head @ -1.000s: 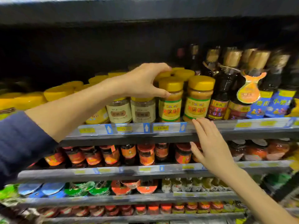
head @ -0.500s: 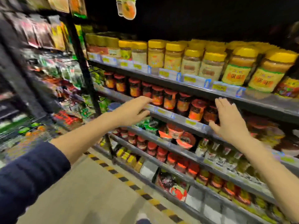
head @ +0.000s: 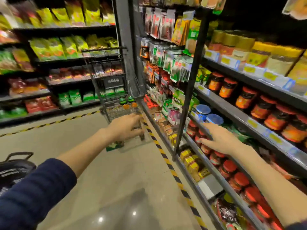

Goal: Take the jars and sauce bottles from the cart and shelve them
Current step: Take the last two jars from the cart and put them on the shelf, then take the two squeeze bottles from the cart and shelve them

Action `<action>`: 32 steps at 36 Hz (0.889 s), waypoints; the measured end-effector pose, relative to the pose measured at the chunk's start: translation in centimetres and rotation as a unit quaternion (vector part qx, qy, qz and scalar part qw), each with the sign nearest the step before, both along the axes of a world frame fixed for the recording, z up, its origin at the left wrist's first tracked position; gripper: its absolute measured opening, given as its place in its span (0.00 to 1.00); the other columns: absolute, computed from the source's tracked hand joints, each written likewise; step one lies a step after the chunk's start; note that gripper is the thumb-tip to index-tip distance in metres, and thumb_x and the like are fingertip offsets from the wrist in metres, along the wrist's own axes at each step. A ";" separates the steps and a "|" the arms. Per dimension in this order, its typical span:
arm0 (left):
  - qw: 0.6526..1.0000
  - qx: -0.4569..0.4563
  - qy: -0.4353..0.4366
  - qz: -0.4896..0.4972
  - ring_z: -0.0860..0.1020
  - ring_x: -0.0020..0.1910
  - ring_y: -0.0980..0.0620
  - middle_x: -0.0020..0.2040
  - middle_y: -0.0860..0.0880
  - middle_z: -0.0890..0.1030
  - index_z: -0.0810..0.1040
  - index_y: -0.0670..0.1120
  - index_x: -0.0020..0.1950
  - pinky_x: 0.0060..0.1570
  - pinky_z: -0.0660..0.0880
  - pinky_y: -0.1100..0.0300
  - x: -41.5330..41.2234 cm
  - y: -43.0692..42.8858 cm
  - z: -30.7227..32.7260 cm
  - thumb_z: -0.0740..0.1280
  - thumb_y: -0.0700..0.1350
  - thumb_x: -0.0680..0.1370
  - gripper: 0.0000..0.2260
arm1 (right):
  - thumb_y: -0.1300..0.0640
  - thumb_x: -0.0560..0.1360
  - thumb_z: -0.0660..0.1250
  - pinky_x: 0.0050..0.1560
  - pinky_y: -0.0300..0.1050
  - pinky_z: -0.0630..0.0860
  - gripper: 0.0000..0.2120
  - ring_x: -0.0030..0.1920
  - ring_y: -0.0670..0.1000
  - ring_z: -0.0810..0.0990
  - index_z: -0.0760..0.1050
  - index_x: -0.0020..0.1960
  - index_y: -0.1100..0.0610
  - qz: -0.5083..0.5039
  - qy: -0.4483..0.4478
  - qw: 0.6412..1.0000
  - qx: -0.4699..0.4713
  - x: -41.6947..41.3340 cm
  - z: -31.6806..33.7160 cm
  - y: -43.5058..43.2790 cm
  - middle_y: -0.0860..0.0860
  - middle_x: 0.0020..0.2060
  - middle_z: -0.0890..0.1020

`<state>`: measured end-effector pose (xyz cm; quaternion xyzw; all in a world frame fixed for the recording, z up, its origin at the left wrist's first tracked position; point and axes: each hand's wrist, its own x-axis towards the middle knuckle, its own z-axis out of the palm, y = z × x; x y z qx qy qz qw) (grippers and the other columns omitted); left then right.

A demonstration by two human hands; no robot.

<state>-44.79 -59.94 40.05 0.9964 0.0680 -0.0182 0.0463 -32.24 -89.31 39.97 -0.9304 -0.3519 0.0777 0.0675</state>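
I read this as the fetch step: both hands are empty and I am turned toward the cart (head: 116,90) standing up the aisle, close against the end of the shelving (head: 249,117). The left hand (head: 126,127) is stretched out in front of the basket's near rim, arm nearly straight, dark sleeve pushed up the forearm; its fingers are curled downward and loosely together, holding nothing that I can make out. Whether it touches the wire I cannot tell through the blur. In the upper basket I see green caps (head: 126,100) with orange below them, likely the bottles or jars I want. The next move, as I judge it, is to reach over the rim and close on one by its body. The right hand (head: 219,140) hangs palm down beside a lower shelf edge, fingers spread apart and extended, over the red-lidded jars (head: 230,168) already shelved, gripping nothing; it may be steadying me
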 end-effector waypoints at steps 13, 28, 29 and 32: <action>0.993 0.007 0.044 0.110 0.73 0.63 0.46 0.69 0.46 0.71 0.63 0.45 0.72 0.58 0.70 0.56 -0.9 19.5 0.4 0.61 0.59 0.76 0.29 | 0.46 0.76 0.62 0.69 0.49 0.66 0.31 0.71 0.53 0.66 0.57 0.75 0.55 0.085 0.021 0.996 0.004 4.7 -0.4 24.0 0.53 0.72 0.66; 0.988 -0.035 0.048 0.140 0.71 0.64 0.47 0.70 0.46 0.69 0.64 0.46 0.71 0.61 0.65 0.58 7.6 32.5 -2.2 0.62 0.55 0.77 0.25 | 0.46 0.76 0.63 0.69 0.49 0.66 0.31 0.71 0.53 0.66 0.60 0.74 0.57 0.149 0.028 0.988 0.012 14.9 -2.9 40.5 0.54 0.72 0.67; 0.988 -0.034 0.050 0.142 0.72 0.64 0.48 0.71 0.46 0.69 0.64 0.46 0.72 0.61 0.65 0.59 8.8 33.3 -2.5 0.62 0.55 0.78 0.25 | 0.46 0.76 0.63 0.69 0.50 0.66 0.31 0.71 0.53 0.66 0.59 0.74 0.58 0.150 0.034 0.988 0.009 16.0 -3.1 41.5 0.54 0.72 0.67; 0.986 -0.045 0.052 0.151 0.70 0.66 0.48 0.71 0.47 0.69 0.63 0.45 0.72 0.62 0.65 0.59 13.1 35.8 -3.3 0.62 0.55 0.78 0.26 | 0.46 0.76 0.63 0.68 0.51 0.67 0.32 0.71 0.53 0.66 0.58 0.74 0.57 0.156 0.043 0.987 0.004 20.3 -4.1 44.7 0.53 0.72 0.66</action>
